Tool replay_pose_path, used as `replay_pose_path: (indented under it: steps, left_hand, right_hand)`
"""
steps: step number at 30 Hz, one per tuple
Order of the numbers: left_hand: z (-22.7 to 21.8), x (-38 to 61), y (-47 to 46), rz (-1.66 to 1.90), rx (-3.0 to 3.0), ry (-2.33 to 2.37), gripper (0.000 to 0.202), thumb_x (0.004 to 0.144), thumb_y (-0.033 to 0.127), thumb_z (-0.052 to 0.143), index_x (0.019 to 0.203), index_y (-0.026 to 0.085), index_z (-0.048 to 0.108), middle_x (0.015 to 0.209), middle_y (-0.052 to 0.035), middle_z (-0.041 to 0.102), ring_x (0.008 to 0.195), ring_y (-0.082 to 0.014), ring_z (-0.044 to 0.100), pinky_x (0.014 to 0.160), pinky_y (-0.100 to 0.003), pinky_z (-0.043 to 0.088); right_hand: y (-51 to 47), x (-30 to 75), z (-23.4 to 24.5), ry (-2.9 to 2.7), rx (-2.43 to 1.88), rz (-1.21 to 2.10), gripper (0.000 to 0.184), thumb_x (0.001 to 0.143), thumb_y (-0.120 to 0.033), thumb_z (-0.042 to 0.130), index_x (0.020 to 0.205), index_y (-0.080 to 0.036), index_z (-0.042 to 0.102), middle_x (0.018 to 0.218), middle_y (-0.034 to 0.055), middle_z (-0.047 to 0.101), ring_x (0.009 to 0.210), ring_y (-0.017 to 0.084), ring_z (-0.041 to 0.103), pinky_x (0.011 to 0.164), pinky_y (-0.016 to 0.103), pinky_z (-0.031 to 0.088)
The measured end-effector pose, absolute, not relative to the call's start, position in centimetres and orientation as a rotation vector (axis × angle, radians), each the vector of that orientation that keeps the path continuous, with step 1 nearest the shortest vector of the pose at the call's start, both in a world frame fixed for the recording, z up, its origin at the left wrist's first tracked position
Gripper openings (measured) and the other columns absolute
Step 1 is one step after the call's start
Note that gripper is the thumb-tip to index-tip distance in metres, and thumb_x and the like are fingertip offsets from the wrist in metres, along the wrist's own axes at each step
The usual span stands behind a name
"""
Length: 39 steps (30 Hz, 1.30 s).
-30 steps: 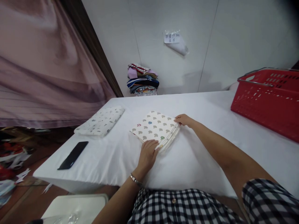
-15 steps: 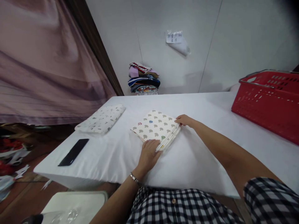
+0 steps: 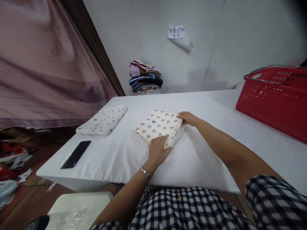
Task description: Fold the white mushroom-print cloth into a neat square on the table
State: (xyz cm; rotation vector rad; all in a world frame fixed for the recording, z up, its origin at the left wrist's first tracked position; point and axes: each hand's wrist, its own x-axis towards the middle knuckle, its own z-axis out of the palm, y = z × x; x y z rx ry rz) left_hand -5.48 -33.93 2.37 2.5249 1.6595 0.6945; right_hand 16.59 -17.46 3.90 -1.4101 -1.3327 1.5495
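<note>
A folded white cloth (image 3: pixel 157 124) with grey mushroom prints and a few coloured ones lies in several layers on the white-covered table. My left hand (image 3: pixel 158 150) grips its near corner, fingers on top and thumb at the layered edge. At the right corner, my right hand (image 3: pixel 188 118) pinches the layers between thumb and fingers; the fingertips beneath are partly hidden. To the left lies another folded white cloth (image 3: pixel 103 120) with small dark prints, apart from both hands.
A black flat phone-like object (image 3: pixel 76 154) rests near the table's left edge. The red basket (image 3: pixel 273 102) stands at the right. Behind the table is a stack of folded textiles (image 3: pixel 145 80) by the wall. A white stool-like surface (image 3: pixel 79 204) is below left.
My left hand has slid a little to the right along the near edge of the mushroom-print cloth. My right hand keeps its pinch at the corner. The view has shifted slightly.
</note>
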Motion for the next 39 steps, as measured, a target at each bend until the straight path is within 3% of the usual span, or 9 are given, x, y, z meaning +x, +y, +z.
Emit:
replay_pose_path:
  steps: [9, 24, 29, 34, 39]
  left_hand:
    - [2.7, -5.3, -33.7, 0.613, 2.552, 1.691, 0.034, 0.083, 0.037, 0.061, 0.113, 0.022, 0.058, 0.115, -0.0058, 0.062, 0.108, -0.0239, 0.053, 0.09, -0.041, 0.039]
    - [2.9, -5.2, -33.7, 0.539, 2.592, 1.701, 0.02, 0.088, 0.025, 0.051, 0.105, 0.021, 0.062, 0.111, -0.0061, 0.064, 0.105, -0.0227, 0.055, 0.088, -0.039, 0.04]
    - [2.8, -5.4, -33.7, 0.589, 2.579, 1.703, 0.02, 0.09, 0.024, 0.047, 0.104, 0.02, 0.061, 0.111, -0.0052, 0.065, 0.103, -0.0218, 0.056, 0.088, -0.039, 0.04]
    - [2.7, -5.3, -34.4, 0.571, 2.677, 1.661, 0.02, 0.091, 0.022, 0.045, 0.103, 0.02, 0.061, 0.111, -0.0062, 0.064, 0.103, -0.0218, 0.054, 0.09, -0.039, 0.039]
    - [2.1, -4.9, -35.2, 0.552, 2.734, 1.682, 0.02, 0.091, 0.021, 0.045, 0.107, 0.02, 0.057, 0.113, -0.0055, 0.062, 0.107, -0.0217, 0.052, 0.097, -0.042, 0.034]
  right_hand:
    - [-17.3, 16.9, 2.9, -1.348, -1.613, 1.525, 0.024, 0.072, -0.017, 0.069, 0.095, -0.015, 0.062, 0.067, 0.0032, 0.064, 0.055, 0.015, 0.06, 0.056, 0.029, 0.055]
    - [-18.0, 16.7, 4.0, -1.321, -1.571, 1.647, 0.019, 0.076, -0.016, 0.064, 0.095, -0.018, 0.06, 0.074, 0.003, 0.068, 0.058, 0.014, 0.063, 0.058, 0.025, 0.055]
    - [-18.4, 16.5, 3.9, -1.419, -1.642, 1.589, 0.016, 0.074, -0.016, 0.065, 0.09, -0.017, 0.062, 0.067, 0.0031, 0.066, 0.055, 0.014, 0.062, 0.052, 0.024, 0.051]
    - [-18.4, 16.4, 4.4, -1.574, -1.761, 1.438, 0.014, 0.07, -0.015, 0.068, 0.083, -0.016, 0.063, 0.061, 0.0036, 0.062, 0.053, 0.014, 0.058, 0.044, 0.02, 0.041]
    - [-18.2, 16.6, 5.0, -1.671, -1.863, 1.295, 0.011, 0.068, -0.022, 0.071, 0.076, -0.016, 0.065, 0.07, 0.0048, 0.064, 0.06, 0.013, 0.056, 0.05, 0.021, 0.042]
